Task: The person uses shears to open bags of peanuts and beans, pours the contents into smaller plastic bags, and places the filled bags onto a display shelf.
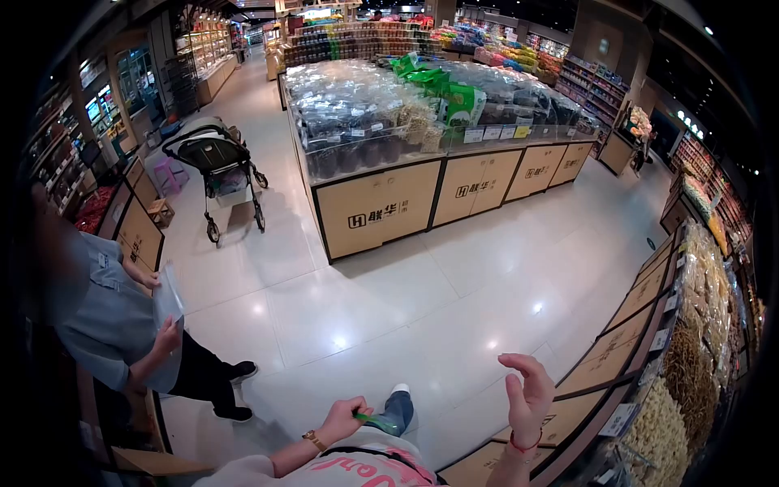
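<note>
My left hand (342,420), with a gold-coloured watch on its wrist, is closed in front of my body. From its fingers a thin green plastic strip (375,421) sticks out to the right, over my jeans; what the strip belongs to cannot be made out. My right hand (529,398) is raised on the other side, fingers curved and apart from the thumb, holding nothing. A red band (524,444) circles that wrist. Closest to this hand is the wood-fronted counter at the right.
On the left stands a person in a grey-blue shirt (105,300), holding a clear plastic bag (168,296). A stroller (215,158) is parked behind. A large display bin (377,207) of bagged goods fills the middle. Dried goods (690,357) line the right counter.
</note>
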`<act>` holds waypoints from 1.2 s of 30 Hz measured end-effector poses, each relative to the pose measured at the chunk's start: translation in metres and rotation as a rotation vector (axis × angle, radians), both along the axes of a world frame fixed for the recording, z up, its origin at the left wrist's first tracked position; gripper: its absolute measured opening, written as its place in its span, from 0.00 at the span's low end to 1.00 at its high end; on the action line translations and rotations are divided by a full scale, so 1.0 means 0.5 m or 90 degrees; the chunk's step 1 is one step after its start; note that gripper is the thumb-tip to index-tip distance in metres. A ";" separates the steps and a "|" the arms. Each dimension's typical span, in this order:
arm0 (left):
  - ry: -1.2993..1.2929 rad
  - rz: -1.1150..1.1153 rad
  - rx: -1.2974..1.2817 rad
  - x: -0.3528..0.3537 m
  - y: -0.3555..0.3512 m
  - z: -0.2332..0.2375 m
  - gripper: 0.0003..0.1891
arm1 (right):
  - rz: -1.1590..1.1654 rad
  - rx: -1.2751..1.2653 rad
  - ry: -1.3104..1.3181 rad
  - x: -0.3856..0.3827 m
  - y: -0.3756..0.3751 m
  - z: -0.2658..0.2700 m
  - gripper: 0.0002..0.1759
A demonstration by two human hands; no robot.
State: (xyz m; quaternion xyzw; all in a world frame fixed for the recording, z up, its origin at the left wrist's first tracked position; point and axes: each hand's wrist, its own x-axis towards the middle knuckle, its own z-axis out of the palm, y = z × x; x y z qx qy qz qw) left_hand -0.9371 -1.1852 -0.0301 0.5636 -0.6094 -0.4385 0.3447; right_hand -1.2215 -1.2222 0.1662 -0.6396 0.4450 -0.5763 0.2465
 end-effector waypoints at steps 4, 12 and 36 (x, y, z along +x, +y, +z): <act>0.016 -0.112 -0.004 -0.142 -0.206 0.039 0.17 | -0.134 0.122 -0.142 -0.135 -0.117 -0.092 0.11; 0.026 -0.138 -0.081 -0.344 -0.631 0.070 0.16 | -0.325 0.191 -0.245 -0.408 -0.365 -0.233 0.10; 0.059 0.312 0.098 -0.598 -1.359 -0.013 0.18 | 0.321 0.240 -0.012 -0.476 -1.707 -0.147 0.09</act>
